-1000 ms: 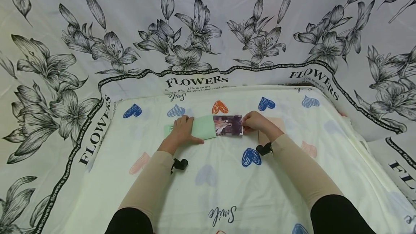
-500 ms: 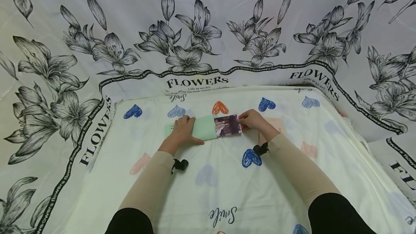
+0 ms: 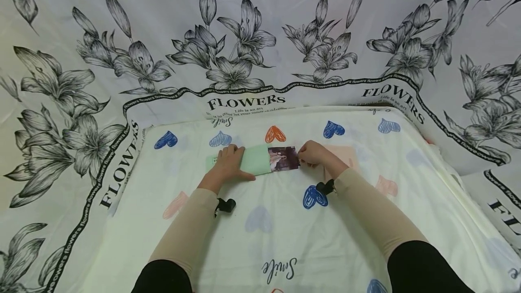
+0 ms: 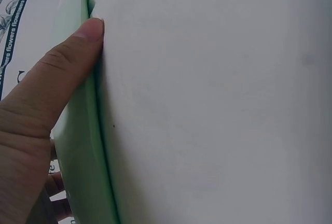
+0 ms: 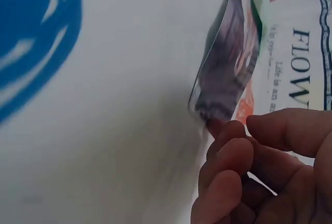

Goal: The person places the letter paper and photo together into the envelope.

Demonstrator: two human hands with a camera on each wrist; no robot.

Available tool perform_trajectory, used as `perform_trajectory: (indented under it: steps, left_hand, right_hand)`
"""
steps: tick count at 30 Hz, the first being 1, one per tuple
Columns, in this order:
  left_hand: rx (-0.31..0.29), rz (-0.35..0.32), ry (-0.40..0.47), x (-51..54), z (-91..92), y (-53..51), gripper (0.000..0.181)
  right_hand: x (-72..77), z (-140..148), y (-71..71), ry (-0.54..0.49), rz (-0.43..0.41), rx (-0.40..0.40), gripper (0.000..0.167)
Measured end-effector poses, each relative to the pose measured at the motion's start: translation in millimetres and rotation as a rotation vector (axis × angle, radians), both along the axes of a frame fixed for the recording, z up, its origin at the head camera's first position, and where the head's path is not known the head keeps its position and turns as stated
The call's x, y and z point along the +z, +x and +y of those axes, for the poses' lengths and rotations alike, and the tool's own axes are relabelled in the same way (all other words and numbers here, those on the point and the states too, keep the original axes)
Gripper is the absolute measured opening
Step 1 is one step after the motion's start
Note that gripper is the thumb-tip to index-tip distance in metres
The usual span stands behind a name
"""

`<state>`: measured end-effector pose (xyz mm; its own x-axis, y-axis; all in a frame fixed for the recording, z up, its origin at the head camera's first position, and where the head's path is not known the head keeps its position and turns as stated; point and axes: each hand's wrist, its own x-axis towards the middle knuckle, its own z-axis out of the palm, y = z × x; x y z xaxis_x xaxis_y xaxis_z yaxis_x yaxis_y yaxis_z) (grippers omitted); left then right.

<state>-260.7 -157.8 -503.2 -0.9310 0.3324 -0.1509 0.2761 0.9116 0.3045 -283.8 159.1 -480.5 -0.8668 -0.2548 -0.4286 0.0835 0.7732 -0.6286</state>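
A pale green sleeve (image 3: pixel 256 159) lies flat on the cloth, with a dark photo (image 3: pixel 283 158) projecting from its right end. My left hand (image 3: pixel 229 164) rests spread across the sleeve; in the left wrist view the thumb (image 4: pixel 62 68) lies straight against the edge of the green sleeve (image 4: pixel 83 146). My right hand (image 3: pixel 317 155) is at the photo's right end. Seen from the right wrist, a fingertip touches the slightly bowed photo (image 5: pixel 228 63) at its corner, while the thumb of the loosely bent right hand (image 5: pixel 259 167) stands apart. The photo's inner end is hidden in the sleeve.
A pale pink flat piece (image 3: pixel 345 153) lies under and beside my right forearm. The bed-like surface has a white cloth (image 3: pixel 260 202) printed with hearts, and a flower-printed sheet (image 3: pixel 317 58) hangs behind and around it.
The photo has shifted left, with less of it showing outside the green sleeve. My right hand has moved left with it and its thumb has come off the photo. My left hand stays in place.
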Motion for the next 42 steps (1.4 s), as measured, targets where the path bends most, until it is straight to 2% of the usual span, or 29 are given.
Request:
perform_trajectory:
  steps: [4, 10, 12, 16, 21, 25, 32, 36, 42]
  left_hand:
    - [-0.014, 0.006, -0.021, -2.3, 1.4, -1.2, 0.122]
    - [-0.019, 0.009, -0.039, 1.7, 2.6, 0.8, 0.12]
    - [-0.015, 0.008, -0.053, 2.9, 1.9, 1.0, 0.12]
    - [-0.006, 0.008, -0.073, 3.4, 1.1, 1.0, 0.121]
    - [-0.009, 0.017, -0.077, 2.4, 2.9, -0.6, 0.123]
    - [-0.011, 0.023, -0.078, 0.1, 3.7, -0.8, 0.123]
    - [-0.007, 0.029, -0.079, 0.9, 5.1, 2.2, 0.121]
    - [-0.009, 0.032, -0.086, 2.0, 5.8, 3.0, 0.119]
    - [-0.027, 0.042, -0.096, -0.4, 3.9, 0.3, 0.12]
  right_hand:
    - [0.6, -12.7, 2.6, 0.005, -0.001, 0.005, 0.025]
    - [8.5, -17.1, 8.4, 0.216, 0.048, -0.104, 0.032]
    - [10.1, -17.0, 9.5, 0.233, 0.033, -0.114, 0.032]
    - [10.4, -18.8, 11.4, 0.118, -0.003, -0.096, 0.034]
    - [5.1, -23.9, 12.7, 0.023, 0.003, -0.091, 0.037]
    - [1.6, -26.0, 11.7, 0.007, -0.011, -0.087, 0.039]
    - [4.5, -15.7, 10.7, 0.051, -0.006, -0.114, 0.04]
    - [1.4, -13.7, 9.6, 0.022, -0.016, -0.072, 0.038]
    - [-2.7, -24.7, 10.4, -0.077, -0.035, 0.021, 0.035]
